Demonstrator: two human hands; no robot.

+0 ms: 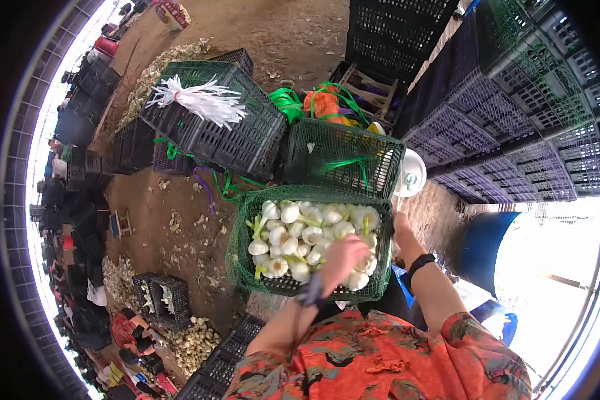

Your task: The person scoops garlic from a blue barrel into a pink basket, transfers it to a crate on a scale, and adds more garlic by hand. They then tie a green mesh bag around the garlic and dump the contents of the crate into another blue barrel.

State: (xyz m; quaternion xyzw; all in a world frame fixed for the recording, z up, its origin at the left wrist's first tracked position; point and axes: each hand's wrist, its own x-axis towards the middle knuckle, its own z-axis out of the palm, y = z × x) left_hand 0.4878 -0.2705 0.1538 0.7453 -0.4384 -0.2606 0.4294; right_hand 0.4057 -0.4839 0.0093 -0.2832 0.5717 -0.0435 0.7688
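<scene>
Two hands: we see both of ours at one green mesh crate [241,263] that stands right before us, against our orange patterned shirt [380,363]
Left hand [343,261]: it lies on top of the garlic bulbs [293,233] in the near right part of the crate, with a dark band [310,291] at the wrist
Left fingers [357,249]: they curl downward over the bulbs and touch them; the hand is blurred, so we cannot tell whether they grip a bulb or merely rest there
Right hand [400,227]: it sits against the crate's right rim, near the far corner, with a black watch [420,263] on the wrist
Right fingers: the rim hides them, so we cannot tell whether they are spread or clamped on it
Garlic bulbs: white, with green stalk ends, heaped to the brim
Beyond the crate: a second green crate [343,160] touches its far side, and a dark crate [207,137] left of that carries a bundle of white strips [197,99]
To our right: a blue barrel [487,243] below stacked dark crates [500,127]
Ground: bare dirt [180,220] strewn with husks
</scene>
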